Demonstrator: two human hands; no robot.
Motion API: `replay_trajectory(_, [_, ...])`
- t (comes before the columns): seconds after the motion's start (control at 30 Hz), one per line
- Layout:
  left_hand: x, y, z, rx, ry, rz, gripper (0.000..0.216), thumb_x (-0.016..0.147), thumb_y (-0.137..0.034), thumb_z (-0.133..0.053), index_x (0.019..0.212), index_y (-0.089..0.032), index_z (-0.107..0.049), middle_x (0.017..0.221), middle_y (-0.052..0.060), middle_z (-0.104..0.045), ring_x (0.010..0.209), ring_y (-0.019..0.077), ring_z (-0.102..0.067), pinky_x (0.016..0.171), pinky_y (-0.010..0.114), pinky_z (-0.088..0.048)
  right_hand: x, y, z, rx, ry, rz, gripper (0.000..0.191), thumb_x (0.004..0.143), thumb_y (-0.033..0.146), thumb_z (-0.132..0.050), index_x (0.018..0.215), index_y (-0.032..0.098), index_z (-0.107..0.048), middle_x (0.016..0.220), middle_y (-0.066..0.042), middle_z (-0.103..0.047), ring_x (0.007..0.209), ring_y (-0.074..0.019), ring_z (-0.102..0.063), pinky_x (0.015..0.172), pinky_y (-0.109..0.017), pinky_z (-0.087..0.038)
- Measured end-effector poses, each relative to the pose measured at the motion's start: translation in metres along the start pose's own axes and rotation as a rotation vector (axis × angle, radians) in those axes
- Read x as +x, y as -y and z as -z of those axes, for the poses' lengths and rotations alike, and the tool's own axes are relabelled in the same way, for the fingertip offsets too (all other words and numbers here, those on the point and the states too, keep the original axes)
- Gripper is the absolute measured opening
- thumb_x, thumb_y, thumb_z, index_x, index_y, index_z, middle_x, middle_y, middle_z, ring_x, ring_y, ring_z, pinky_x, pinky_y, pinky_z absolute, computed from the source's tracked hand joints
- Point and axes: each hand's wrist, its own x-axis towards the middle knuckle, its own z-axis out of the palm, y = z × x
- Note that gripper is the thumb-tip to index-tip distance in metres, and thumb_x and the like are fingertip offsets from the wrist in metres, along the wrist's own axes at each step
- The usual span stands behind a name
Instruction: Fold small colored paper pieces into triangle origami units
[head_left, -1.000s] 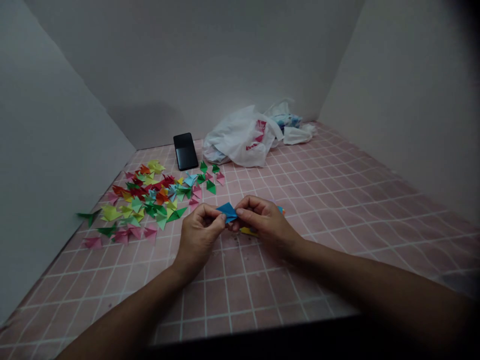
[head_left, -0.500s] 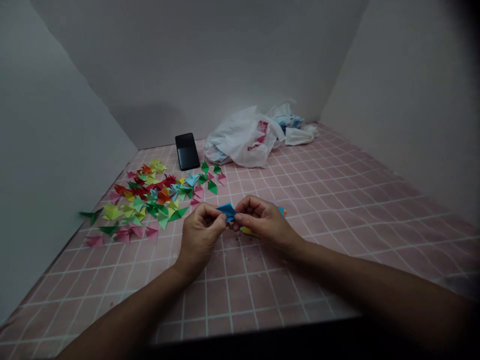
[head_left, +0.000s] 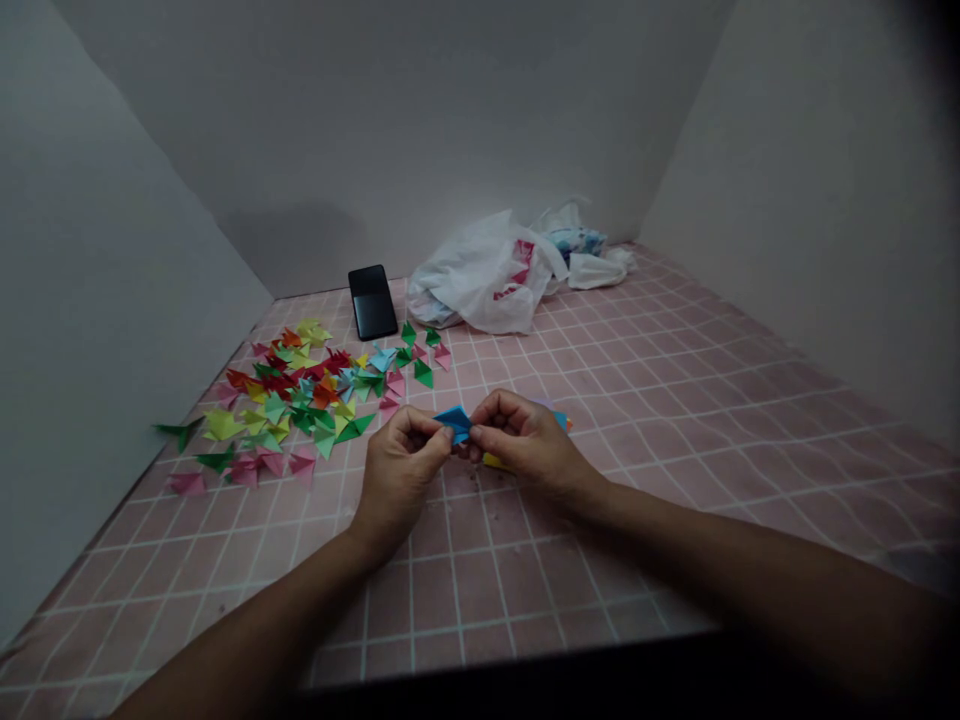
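Observation:
My left hand [head_left: 401,470] and my right hand [head_left: 529,440] pinch a blue folded paper piece [head_left: 454,422] between their fingertips, just above the pink grid mat [head_left: 525,590]. Behind and under my right hand, a yellow paper edge [head_left: 495,461] and a blue and orange paper tip [head_left: 562,423] show; the hand hides how they join the blue piece. To the left of my left hand lies a spread of many small folded triangular paper units [head_left: 300,395] in green, red, yellow, pink and blue.
A black smartphone [head_left: 373,302] leans near the far edge of the mat. To its right lie a white plastic bag [head_left: 480,280] with red print and a bundle of white and blue material [head_left: 577,245]. Pale walls [head_left: 135,250] close the left, back and right sides.
Both hands stay nearly in place on the blue paper, with only small finger shifts. The view has moved very slightly.

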Motion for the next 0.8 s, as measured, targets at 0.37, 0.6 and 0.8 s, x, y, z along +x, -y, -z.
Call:
replay_trajectory(0.37, [-0.0008, 0.0002, -0.0007, 0.123, -0.026, -0.048, 0.012, 0.073, -0.02, -0.071, 0.067, -0.018, -0.06, 0.07, -0.001, -0.063, 0.065, 0.0123, -0.058, 0.063, 0.026, -0.046, 0.0004, -0.0066, -0.0012, 0.095, -0.026, -0.04, 0.027, 0.07, 0.021, -0.076, 0.088, 0.021, -0.056, 0.072, 0.004, -0.064, 0.063, -0.0113, -0.064, 0.061, -0.026, -0.05])
replay_trajectory(0.6, [-0.0004, 0.001, -0.0018, 0.068, 0.013, -0.014, 0.015, 0.072, -0.022, -0.072, 0.071, -0.018, -0.058, 0.07, -0.002, -0.061, 0.065, 0.0117, -0.058, 0.062, 0.024, -0.047, 0.002, -0.007, 0.0006, 0.094, -0.019, -0.035, 0.031, 0.068, 0.021, -0.076, 0.09, 0.021, -0.054, 0.068, 0.006, -0.062, 0.059, -0.0102, -0.062, 0.054, -0.023, -0.045])
replay_trajectory(0.8, [0.0017, -0.0009, -0.0033, -0.111, 0.037, 0.067, 0.029, 0.068, -0.022, -0.077, 0.085, -0.019, -0.054, 0.075, -0.004, -0.061, 0.068, 0.0112, -0.061, 0.067, 0.025, -0.052, 0.0026, -0.0069, 0.0008, 0.08, -0.037, -0.032, 0.028, 0.07, 0.02, -0.073, 0.089, 0.021, -0.053, 0.067, 0.006, -0.06, 0.056, -0.0091, -0.06, 0.054, -0.022, -0.044])
